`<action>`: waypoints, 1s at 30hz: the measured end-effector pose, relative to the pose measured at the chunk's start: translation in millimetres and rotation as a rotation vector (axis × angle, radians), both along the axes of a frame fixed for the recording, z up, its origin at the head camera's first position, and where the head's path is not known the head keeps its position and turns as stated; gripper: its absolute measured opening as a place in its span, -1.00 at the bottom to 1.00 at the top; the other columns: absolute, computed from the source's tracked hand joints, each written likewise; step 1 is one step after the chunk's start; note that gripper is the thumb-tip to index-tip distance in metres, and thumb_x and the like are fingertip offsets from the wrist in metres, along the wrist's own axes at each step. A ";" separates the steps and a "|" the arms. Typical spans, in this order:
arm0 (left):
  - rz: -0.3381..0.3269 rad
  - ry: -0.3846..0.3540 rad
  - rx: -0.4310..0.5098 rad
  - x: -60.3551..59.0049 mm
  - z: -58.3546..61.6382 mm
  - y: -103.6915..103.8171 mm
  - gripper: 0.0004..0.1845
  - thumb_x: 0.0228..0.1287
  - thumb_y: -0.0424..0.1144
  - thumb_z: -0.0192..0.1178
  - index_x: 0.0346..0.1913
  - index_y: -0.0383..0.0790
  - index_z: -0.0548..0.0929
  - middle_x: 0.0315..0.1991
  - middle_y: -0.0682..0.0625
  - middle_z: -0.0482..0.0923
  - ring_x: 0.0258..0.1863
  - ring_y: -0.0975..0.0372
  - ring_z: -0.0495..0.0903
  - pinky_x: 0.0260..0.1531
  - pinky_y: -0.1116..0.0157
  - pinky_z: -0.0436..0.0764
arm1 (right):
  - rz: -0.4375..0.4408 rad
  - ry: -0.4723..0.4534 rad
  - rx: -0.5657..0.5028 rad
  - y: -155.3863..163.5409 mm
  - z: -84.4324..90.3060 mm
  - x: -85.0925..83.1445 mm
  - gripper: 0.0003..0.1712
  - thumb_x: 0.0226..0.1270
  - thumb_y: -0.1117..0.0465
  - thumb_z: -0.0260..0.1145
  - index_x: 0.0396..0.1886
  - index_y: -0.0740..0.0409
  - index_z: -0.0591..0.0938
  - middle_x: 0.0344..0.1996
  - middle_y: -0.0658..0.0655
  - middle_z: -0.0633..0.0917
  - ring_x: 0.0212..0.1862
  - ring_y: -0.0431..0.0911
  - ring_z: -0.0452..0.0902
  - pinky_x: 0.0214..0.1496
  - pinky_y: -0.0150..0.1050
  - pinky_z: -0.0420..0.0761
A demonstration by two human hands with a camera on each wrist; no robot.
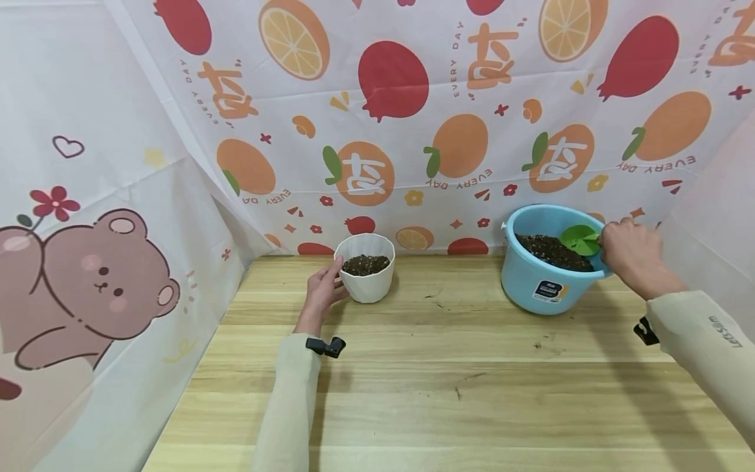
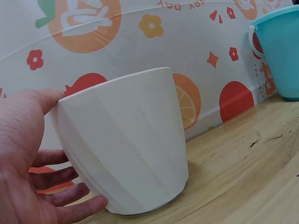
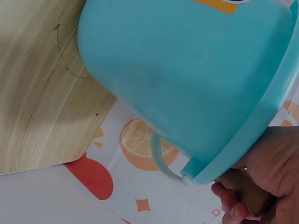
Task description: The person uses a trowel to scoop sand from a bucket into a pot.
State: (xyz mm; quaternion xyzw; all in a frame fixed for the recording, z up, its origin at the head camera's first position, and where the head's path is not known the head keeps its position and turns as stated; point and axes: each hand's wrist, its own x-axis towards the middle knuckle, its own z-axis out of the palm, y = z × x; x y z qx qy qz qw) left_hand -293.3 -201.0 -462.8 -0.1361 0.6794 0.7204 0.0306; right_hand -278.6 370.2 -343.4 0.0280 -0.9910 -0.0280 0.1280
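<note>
A white faceted pot (image 1: pixel 368 286) with dark soil (image 1: pixel 366 265) inside stands upright on the wooden table. My left hand (image 1: pixel 322 288) rests against its left side, the thumb at the rim and the fingers spread loosely along the outer wall, as the left wrist view shows. On the right is a light blue bucket (image 1: pixel 525 288) that also holds dark soil (image 1: pixel 551 252). My right hand (image 1: pixel 634 255) grips the wooden handle (image 3: pixel 246 189) of a small trowel over the bucket's right rim. The trowel's green blade (image 1: pixel 580 240) lies at the soil, inside the bucket.
The wooden table (image 1: pixel 401 393) carries scattered soil crumbs (image 1: pixel 457 393) between and in front of the containers. Behind them hangs a fruit-printed cloth (image 1: pixel 413 164), close to the pot and bucket. A bear-printed cloth (image 1: pixel 77 164) borders the left side. A white bucket handle (image 3: pixel 161 158) hangs down.
</note>
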 end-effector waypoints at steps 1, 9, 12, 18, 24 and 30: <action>-0.001 0.000 0.000 0.1 -0.1 0.2 -0.21 0.42 0.30 0.10 0.39 -0.31 0.45 0.43 -0.19 0.40 0.29 -0.04 0.53 0.25 0.03 0.65 | 0.000 -0.002 -0.003 0.5 -0.9 -0.6 -0.74 0.35 0.34 0.15 -0.52 0.43 0.46 -0.52 0.43 0.46 -0.55 0.22 0.40 -0.66 0.06 0.42; -0.005 -0.004 0.002 -1.2 -2.1 -0.7 -0.19 0.41 0.31 0.10 0.43 -0.28 0.42 0.45 -0.19 0.39 0.32 -0.06 0.52 0.30 0.00 0.61 | -0.017 -0.017 -0.025 -2.3 -4.5 -7.5 -0.74 0.39 0.34 0.13 -0.50 0.41 0.49 -0.51 0.42 0.48 -0.50 0.24 0.42 -0.61 0.13 0.47; -0.001 -0.006 -0.002 -1.9 -2.1 -0.9 -0.18 0.40 0.32 0.10 0.45 -0.25 0.41 0.45 -0.19 0.38 0.33 -0.05 0.52 0.30 -0.01 0.61 | -0.019 -0.027 -0.029 -3.7 -3.6 -8.8 -0.72 0.43 0.31 0.13 -0.46 0.44 0.50 -0.49 0.44 0.49 -0.49 0.25 0.44 -0.60 0.15 0.48; -0.005 -0.002 -0.003 -1.1 -1.7 -0.9 -0.17 0.40 0.33 0.11 0.46 -0.25 0.40 0.46 -0.21 0.37 0.33 -0.06 0.51 0.28 0.01 0.62 | -0.032 -0.056 -0.028 -4.7 -4.0 -11.3 -0.71 0.44 0.29 0.18 -0.38 0.49 0.54 -0.46 0.45 0.50 -0.48 0.25 0.44 -0.56 0.17 0.53; -0.005 -0.003 -0.009 -0.5 -2.0 -0.9 -0.19 0.42 0.32 0.09 0.45 -0.24 0.41 0.46 -0.20 0.38 0.31 -0.05 0.53 0.24 0.05 0.65 | -0.028 -0.071 -0.031 -5.2 -4.5 -14.3 -0.74 0.41 0.31 0.18 -0.43 0.44 0.55 -0.47 0.43 0.50 -0.49 0.22 0.42 -0.59 0.09 0.50; -0.003 -0.008 -0.015 -1.1 -2.2 -0.9 -0.18 0.41 0.33 0.09 0.47 -0.22 0.39 0.47 -0.19 0.37 0.33 -0.03 0.52 0.25 0.05 0.65 | -0.018 -0.083 -0.023 -6.0 -2.7 -16.1 -0.77 0.37 0.34 0.20 -0.48 0.40 0.55 -0.49 0.40 0.49 -0.52 0.18 0.38 -0.62 -0.03 0.45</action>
